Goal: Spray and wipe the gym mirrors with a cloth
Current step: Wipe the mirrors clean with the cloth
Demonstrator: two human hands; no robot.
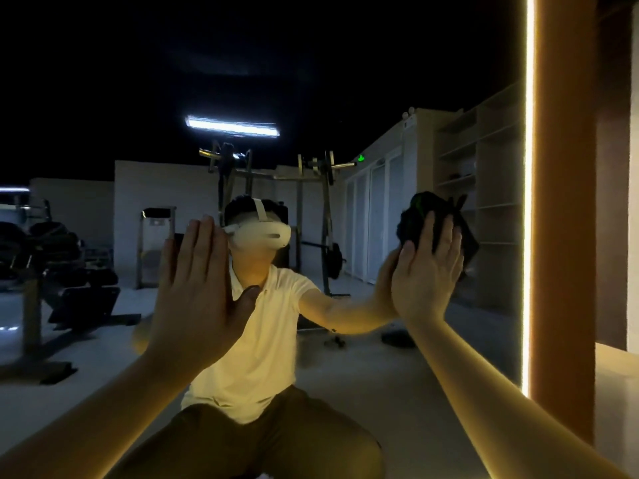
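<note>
A large wall mirror [380, 375] fills most of the view and reflects me crouching in a dim gym. My left hand [197, 288] lies flat against the glass with straight fingers and holds nothing. My right hand [428, 271] presses a dark cloth [425, 216] with a green mark against the mirror near its right edge; the fingers are straight over the cloth. No spray bottle is in view.
A lit LED strip [529, 202] runs down the mirror's right edge beside an orange-brown pillar [567, 236]. The reflection shows weight machines, a rack, shelves and a ceiling light behind me.
</note>
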